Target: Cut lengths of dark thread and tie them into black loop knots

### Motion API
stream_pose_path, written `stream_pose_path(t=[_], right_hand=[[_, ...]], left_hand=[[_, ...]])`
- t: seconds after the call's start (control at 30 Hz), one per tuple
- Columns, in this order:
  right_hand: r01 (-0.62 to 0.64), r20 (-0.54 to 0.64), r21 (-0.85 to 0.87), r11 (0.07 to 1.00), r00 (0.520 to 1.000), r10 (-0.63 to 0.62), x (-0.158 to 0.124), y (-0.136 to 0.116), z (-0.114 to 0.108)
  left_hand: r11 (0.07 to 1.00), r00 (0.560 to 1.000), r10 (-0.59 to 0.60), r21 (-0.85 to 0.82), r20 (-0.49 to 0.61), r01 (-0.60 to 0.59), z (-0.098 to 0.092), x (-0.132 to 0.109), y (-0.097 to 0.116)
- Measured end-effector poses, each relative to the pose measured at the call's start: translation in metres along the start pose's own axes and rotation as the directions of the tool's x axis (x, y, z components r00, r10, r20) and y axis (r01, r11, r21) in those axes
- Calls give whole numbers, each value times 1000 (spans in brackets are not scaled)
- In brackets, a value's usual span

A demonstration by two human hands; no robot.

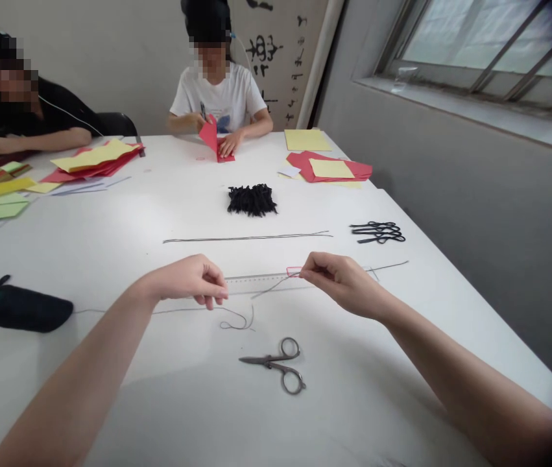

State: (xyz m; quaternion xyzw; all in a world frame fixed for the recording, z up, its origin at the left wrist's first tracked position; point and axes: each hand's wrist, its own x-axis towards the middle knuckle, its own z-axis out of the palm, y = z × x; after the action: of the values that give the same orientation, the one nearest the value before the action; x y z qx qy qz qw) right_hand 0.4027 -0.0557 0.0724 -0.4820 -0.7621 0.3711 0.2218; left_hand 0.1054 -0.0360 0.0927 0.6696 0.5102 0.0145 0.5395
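Observation:
My right hand (341,279) is closed in a pinch on a thin dark cord (276,286); one end sticks out toward the left, and a dark length shows beyond the knuckles on the right. My left hand (192,279) is also pinched, over the left part of a clear ruler (256,280); what its fingertips hold, if anything, cannot be made out. A thin thread (173,311) runs beneath that hand from a dark roll (23,308) and ends in a loose loop. Metal scissors (270,361) lie nearer to me, blades closed and pointing left.
Two long cords (246,238) lie straight beyond my hands. Behind them sits a black cord bundle (252,200), with folded black cords (377,231) at right. Red and yellow papers (329,168) lie farther back. Across the table, a person (220,97) folds red paper; another sits left.

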Motion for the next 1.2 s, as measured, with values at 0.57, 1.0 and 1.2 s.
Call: stream_pose_path(t=[0.57,1.0,1.2], right_hand=[[175,12,-160,972,984,-175,11,-36,9],[2,16,-316,949,1000,4,4,-28,-27],[131,266,-162,978,960,-85,4,-30,-13]], left_hand=[[936,987,116,-319,-114,-147,51,13,30],[905,996,69,-424,55,-39,45,8,29],[917,993,55,-399,106,-8,47,10,29]])
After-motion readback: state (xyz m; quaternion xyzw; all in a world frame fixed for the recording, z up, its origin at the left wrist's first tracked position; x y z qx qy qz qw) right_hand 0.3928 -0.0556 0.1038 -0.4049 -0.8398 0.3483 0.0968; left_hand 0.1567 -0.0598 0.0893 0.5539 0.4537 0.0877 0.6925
